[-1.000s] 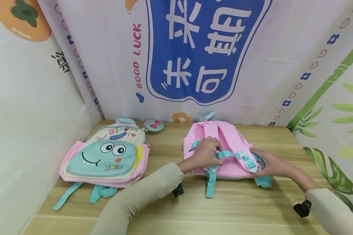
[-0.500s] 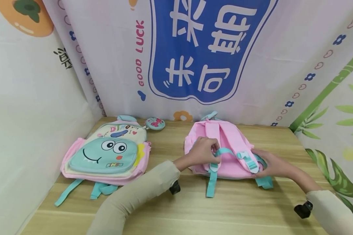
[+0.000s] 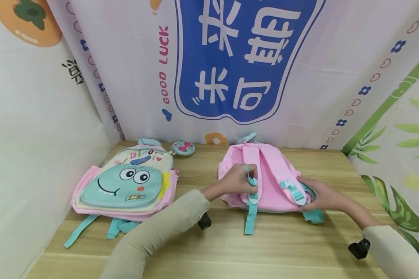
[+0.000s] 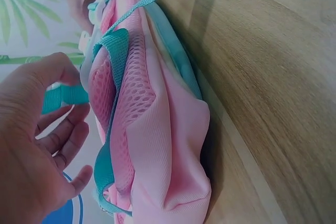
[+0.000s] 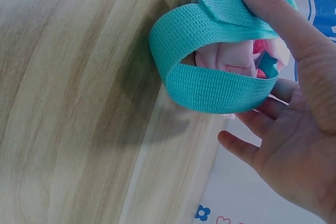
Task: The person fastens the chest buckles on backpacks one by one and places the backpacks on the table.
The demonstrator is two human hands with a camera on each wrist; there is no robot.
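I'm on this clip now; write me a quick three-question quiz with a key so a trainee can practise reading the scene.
1. True or false: the handled backpack lies with its shoulder straps facing up.

2. Choose one. The left hand pinches:
a) a round tag
b) a turquoise strap
c) a carry handle

3. Fill in: the backpack with the smiling face lies toward the person's ____ side of the table.

Key: 1 true; 2 b; 3 left.
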